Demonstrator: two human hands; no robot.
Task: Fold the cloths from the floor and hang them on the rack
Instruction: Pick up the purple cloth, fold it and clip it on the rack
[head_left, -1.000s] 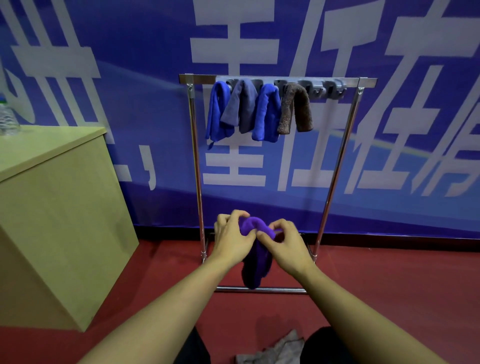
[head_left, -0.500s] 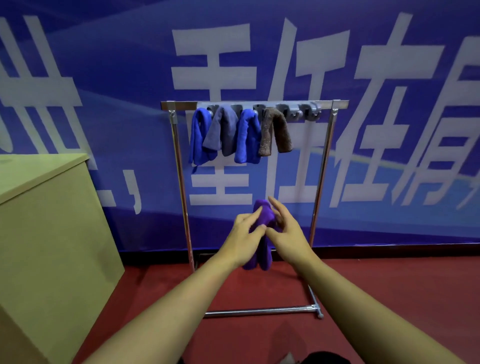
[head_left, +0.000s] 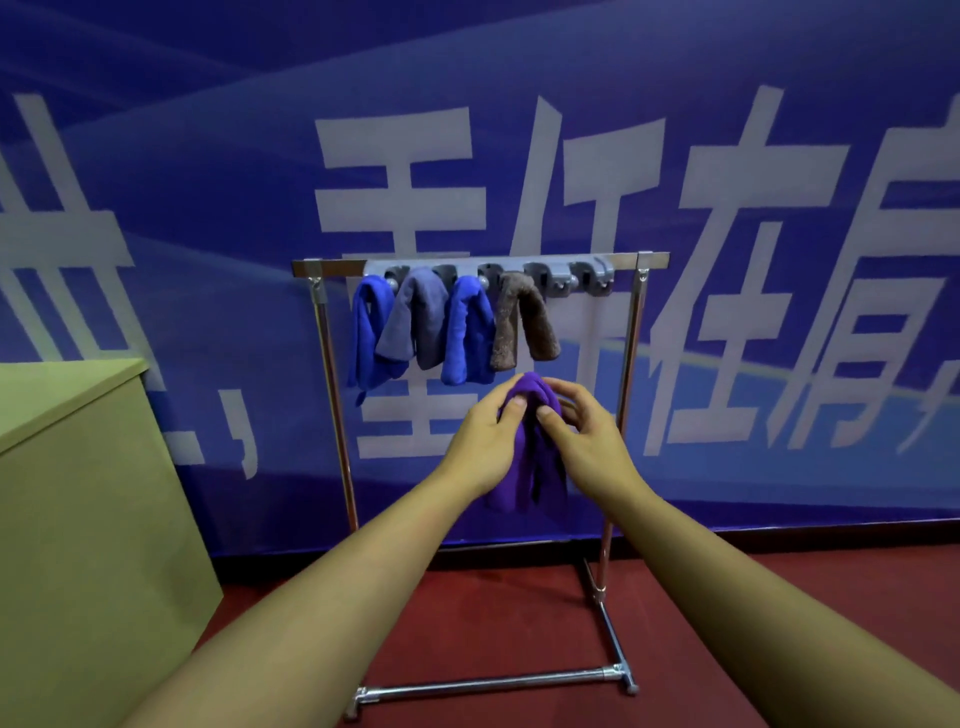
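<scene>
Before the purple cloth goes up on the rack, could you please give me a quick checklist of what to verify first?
1. Purple cloth folded, draped over the fingers: ok.
2. Left hand grips it: ok.
3. Right hand pinches it: ok.
4. Free hooks right of the brown cloth: ok, two holders look empty.
5. Cloth raised to hook height: not ok, it sits below the four hung cloths.
6. More cloths left on the floor: cannot tell, none in view.
</scene>
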